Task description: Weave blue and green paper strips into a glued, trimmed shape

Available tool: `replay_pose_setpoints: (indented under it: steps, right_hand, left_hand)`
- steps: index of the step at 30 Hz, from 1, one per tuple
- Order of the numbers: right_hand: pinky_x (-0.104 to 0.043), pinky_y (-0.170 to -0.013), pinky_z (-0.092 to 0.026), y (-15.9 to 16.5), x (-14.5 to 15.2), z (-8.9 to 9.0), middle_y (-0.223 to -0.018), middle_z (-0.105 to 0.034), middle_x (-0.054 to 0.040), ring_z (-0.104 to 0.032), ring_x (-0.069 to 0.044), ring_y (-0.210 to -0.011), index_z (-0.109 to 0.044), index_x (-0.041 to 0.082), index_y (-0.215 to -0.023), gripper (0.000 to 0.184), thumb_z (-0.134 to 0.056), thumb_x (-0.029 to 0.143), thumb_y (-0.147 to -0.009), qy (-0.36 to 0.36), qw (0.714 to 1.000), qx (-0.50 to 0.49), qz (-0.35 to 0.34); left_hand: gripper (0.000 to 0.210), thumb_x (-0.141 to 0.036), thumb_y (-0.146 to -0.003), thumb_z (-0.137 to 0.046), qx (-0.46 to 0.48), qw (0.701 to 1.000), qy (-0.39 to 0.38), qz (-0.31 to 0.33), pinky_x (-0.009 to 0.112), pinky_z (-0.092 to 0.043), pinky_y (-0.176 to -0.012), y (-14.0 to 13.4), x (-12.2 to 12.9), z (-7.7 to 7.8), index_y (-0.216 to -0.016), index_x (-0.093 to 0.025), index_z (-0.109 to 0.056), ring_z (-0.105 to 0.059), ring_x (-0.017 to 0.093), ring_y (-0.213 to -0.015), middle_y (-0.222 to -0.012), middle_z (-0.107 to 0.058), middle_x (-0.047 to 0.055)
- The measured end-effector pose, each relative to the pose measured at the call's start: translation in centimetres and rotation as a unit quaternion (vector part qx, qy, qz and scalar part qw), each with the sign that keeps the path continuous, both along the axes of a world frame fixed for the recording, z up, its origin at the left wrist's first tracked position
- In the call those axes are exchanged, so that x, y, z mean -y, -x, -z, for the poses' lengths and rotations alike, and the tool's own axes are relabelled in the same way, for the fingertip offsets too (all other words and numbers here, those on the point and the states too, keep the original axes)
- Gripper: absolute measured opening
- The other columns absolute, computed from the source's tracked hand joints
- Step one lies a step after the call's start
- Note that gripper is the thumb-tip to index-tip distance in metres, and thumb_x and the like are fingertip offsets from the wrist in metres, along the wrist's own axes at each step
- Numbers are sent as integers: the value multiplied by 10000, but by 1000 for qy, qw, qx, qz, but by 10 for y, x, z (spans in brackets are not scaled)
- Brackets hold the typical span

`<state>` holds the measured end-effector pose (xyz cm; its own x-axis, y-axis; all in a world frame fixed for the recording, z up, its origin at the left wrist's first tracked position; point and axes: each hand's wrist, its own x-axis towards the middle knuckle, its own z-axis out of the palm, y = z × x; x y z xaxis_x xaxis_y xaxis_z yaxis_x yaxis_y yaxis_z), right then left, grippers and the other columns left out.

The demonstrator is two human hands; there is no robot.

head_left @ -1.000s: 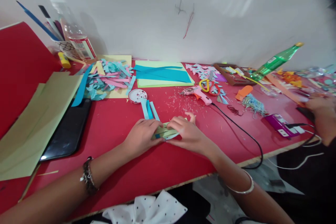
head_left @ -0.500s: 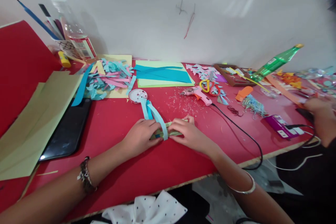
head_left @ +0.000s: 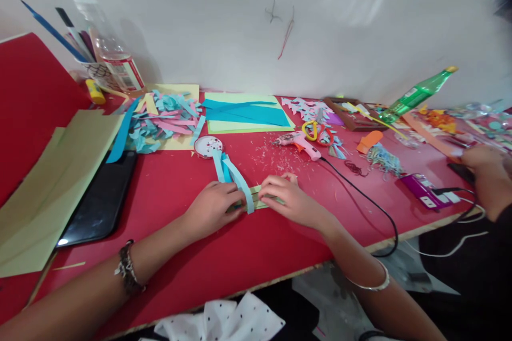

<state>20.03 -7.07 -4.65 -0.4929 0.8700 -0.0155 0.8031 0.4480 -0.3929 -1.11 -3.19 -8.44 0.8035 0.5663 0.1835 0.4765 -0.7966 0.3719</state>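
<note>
Left grip (head_left: pixel 212 202) on green strips (head_left: pixel 256 199), blue strip (head_left: pixel 242 183) across, glue gun (head_left: pixel 307 147) beyond

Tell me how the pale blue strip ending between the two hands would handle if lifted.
The pale blue strip is probably floppy, since it curves along its length. It looks thin and narrow, so it should be very light. Being flat, it seems unlikely to roll.

Red table (head_left: pixel 224 256), pink glue gun (head_left: pixel 307 147), purple box (head_left: pixel 423 191)
</note>
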Motion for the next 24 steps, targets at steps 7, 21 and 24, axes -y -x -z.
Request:
replay_pose_setpoints:
  steps: [7,21,24]
  right_hand:
    - [-363,-904,-273,13,-21,-1,-1040,-554,-59,-499,-183,-1010,-570,199,-1023,232,-511,297,-821,22,998,-63,-19]
    - [-213,-701,-452,0,-35,-38,-956,-640,-78,-615,-116,-713,-620,129,-1023,309,-471,329,-841,445,839,-123,-287]
    - [-214,-590,-422,2,-38,-17,-766,-603,-23,-551,-100,-610,-604,147,-939,253,-458,326,-837,246,954,-139,-104]
  left_hand:
    - [78,-210,-799,-534,9,1000,7,-15,291,-371,-725,-2,1,1,-849,-199,-593,-574,174,-785,-810,-618,12]
    - [70,-231,-803,-522,31,998,47,-29,274,-363,-714,-4,2,-4,-807,-191,-579,-562,148,-749,-768,-609,-2]
    - [63,-222,-790,-527,33,998,45,-38,287,-376,-727,-3,3,-2,-824,-188,-568,-569,157,-753,-788,-616,7]
